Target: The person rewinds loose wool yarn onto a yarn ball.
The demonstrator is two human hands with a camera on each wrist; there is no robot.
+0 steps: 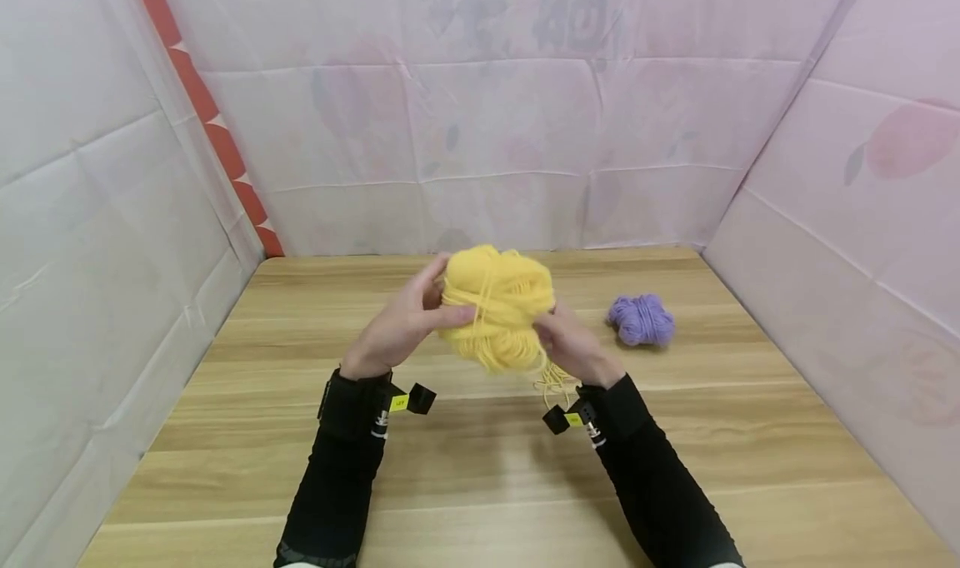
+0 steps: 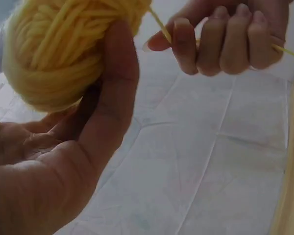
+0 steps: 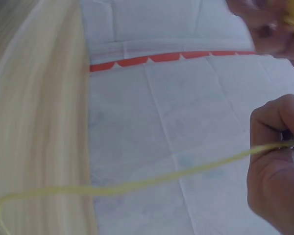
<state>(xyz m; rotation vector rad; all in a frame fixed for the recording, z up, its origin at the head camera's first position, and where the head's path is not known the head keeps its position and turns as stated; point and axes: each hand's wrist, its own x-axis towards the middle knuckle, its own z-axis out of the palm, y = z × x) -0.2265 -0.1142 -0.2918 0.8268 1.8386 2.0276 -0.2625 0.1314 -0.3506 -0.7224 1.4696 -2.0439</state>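
A bulky yellow yarn ball is held up above the table. My left hand grips its left side, the thumb lying across the front and the fingers behind. Just right of the ball, my right hand has its fingers curled round a yellow yarn strand. In the left wrist view the strand runs from the ball into the curled right hand and out the other side. The right wrist view shows the strand trailing from that fist. Loose yellow yarn lies below the right hand.
A smaller purple yarn ball sits on the wooden table, to the right of the hands. Pale sheeting walls the table at the back and both sides, with a red strip at the back left corner.
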